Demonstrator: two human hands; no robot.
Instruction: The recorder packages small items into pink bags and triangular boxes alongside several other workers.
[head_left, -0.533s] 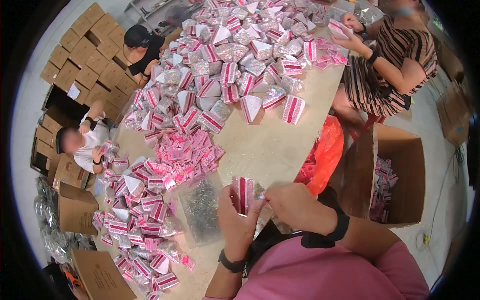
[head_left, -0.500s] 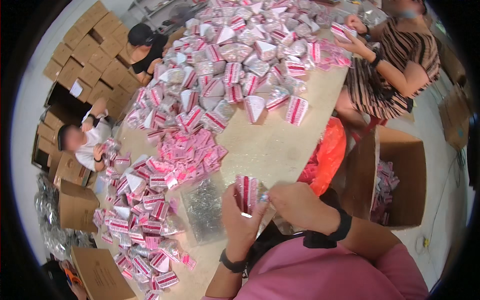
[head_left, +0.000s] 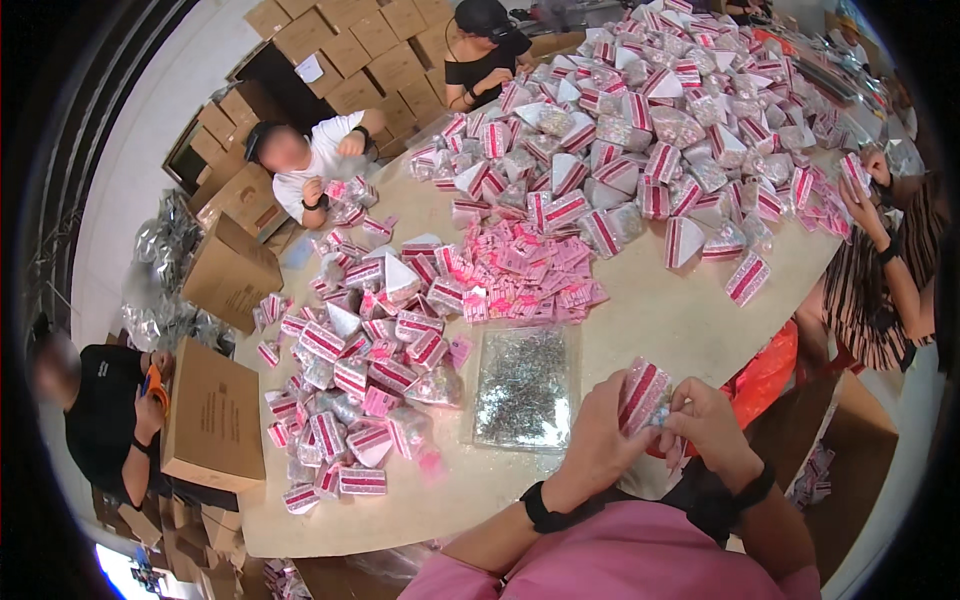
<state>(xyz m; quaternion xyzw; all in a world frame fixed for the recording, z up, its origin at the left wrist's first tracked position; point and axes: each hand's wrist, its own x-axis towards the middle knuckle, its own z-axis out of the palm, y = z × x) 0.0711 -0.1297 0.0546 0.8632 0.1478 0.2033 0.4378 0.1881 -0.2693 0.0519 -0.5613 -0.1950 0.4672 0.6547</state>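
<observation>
In front of my chest, my left hand [head_left: 603,432] is closed around a small clear packet with a glittery red-and-white striped label [head_left: 644,392]. The fingers of my right hand [head_left: 708,425] are pinched at the packet's near right end, touching its gathered plastic. What exactly lies between those fingertips is too small to make out. Just left of my hands is a shallow clear tray [head_left: 483,425] of thin, shiny metal pieces. Beyond the tray spreads a heap of flat pink cards [head_left: 530,265].
Striped packets form a pile [head_left: 380,350] on the left and a bigger heap [head_left: 650,130] at the back. Co-workers sit around the table [head_left: 440,500]. Cardboard boxes [head_left: 213,415] stand at left; a red plastic bag [head_left: 765,375] and an open carton [head_left: 860,440] are at right.
The view has turned left, so the table and heaps sit farther right and another person shows at left. Both my hands remain on the packet; my right fingers now pinch its end more closely.
</observation>
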